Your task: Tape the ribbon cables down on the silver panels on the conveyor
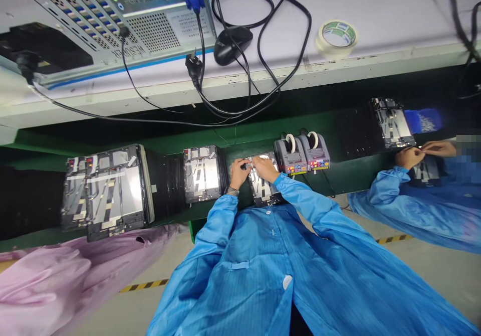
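Observation:
An opened flat electronic device (263, 188), with a silvery plate and dark strips, lies on the green bench directly before me. My left hand (239, 173) is at its upper left corner, fingers bent and closed in a pinch. Close beside it, my right hand (266, 169) reaches over the device's upper edge, fingers closed and pointing toward the left one. Whatever small thing the fingertips grip is too small to make out. Just right of the device stand two grey tape dispensers (293, 160) with lit red displays.
Similar opened devices stand to the left, one close by (202, 174) and a stack (114, 190) farther off. At right, a co-worker's hands (409, 156) work near another stack (393, 123). A shelf above holds a computer case (158, 30), cables, a mouse (232, 45) and a tape roll (336, 36).

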`<state>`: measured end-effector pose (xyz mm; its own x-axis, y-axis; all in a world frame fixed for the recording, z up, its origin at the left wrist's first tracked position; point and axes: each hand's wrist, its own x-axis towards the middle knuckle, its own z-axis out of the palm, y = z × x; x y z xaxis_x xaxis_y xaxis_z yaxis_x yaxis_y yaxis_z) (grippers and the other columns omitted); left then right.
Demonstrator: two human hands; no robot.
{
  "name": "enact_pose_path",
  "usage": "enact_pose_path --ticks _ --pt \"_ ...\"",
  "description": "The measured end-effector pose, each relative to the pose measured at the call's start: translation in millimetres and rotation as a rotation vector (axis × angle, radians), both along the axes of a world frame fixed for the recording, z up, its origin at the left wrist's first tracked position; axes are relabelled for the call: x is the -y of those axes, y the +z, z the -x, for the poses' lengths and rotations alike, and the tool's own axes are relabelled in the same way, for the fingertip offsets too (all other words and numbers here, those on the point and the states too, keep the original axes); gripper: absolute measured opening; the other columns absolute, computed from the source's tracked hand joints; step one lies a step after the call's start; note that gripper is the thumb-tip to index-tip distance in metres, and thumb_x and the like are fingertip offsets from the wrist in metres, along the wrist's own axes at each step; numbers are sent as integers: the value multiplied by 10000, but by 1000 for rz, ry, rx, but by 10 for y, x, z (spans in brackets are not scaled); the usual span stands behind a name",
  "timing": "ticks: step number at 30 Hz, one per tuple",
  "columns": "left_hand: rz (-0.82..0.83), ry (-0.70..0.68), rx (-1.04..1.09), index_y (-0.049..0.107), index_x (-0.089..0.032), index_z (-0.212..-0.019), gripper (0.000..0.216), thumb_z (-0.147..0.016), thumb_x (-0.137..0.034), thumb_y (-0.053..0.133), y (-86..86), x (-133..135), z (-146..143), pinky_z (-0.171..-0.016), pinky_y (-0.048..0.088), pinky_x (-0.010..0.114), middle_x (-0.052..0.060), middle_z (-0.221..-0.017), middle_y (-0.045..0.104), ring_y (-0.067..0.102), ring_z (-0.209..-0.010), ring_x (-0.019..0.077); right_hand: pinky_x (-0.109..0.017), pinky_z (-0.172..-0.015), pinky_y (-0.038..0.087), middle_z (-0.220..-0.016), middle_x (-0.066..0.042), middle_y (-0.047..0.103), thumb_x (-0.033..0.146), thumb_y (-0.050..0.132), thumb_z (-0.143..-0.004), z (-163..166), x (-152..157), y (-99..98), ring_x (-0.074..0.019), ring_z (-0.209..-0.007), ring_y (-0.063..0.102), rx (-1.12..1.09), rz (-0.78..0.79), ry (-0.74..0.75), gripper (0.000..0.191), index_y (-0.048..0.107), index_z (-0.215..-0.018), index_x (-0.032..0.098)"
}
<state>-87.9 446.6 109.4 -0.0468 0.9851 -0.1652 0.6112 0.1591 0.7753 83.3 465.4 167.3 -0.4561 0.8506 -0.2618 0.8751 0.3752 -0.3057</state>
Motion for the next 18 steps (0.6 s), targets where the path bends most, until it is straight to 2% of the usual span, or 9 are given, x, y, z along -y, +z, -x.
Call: enact_pose_path --ticks 6,12,18 --pt "-8 -8 -121 791 -291 -1027 194 -838 -256 767 95 -24 -60 -1097 412 494 80 -1262 645 541 -1263 318 -313 -819 437 -1176 -150 708 129 444 -1019 -15 17 -8 -255 -994 655 -48 14 -50 241 619 -1183 150" --pt "-30 -102 -179 760 -280 -1051 194 -863 -233 743 200 -50 -50 -1070 423 470 93 -1276 628 534 -1251 315 -308 -854 428 -1184 -125 701 173 420 -1049 -37 45 8 -244 -1036 637 -115 -19 -60 297 627 -1263 177" --pt "-50 -148 -201 741 -271 -1025 172 -860 -225 749 229 -82 -34 -1066 428 456 93 -1232 629 541 -1234 312 -310 -840 417 -1145 -123 691 207 444 -1048 -52 23 -1 -243 -989 635 -93 -19 -47 259 663 -1183 177"
